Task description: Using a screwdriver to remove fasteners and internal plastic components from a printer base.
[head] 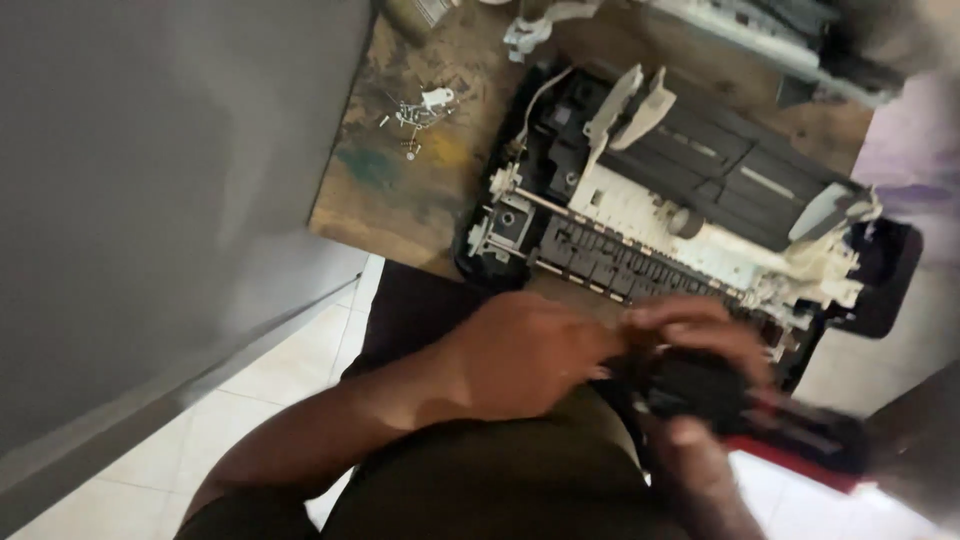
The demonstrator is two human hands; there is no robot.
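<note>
An opened printer (690, 215) with its cover off lies on a worn wooden table (400, 190), showing black and white inner parts and a roller shaft. Both hands meet just in front of its near edge, above my lap. My left hand (520, 350) reaches across, fingertips touching a small black part (700, 385). My right hand (700, 340) is wrapped around that black part, which continues into a blurred black and red shape (810, 435) to the right. Motion blur hides the details.
Several small screws and a white clip (420, 108) lie on the table at the back left. A grey wall or cabinet side (160, 200) fills the left. More printer pieces (760, 35) lie at the back. White floor tiles (280, 380) show below.
</note>
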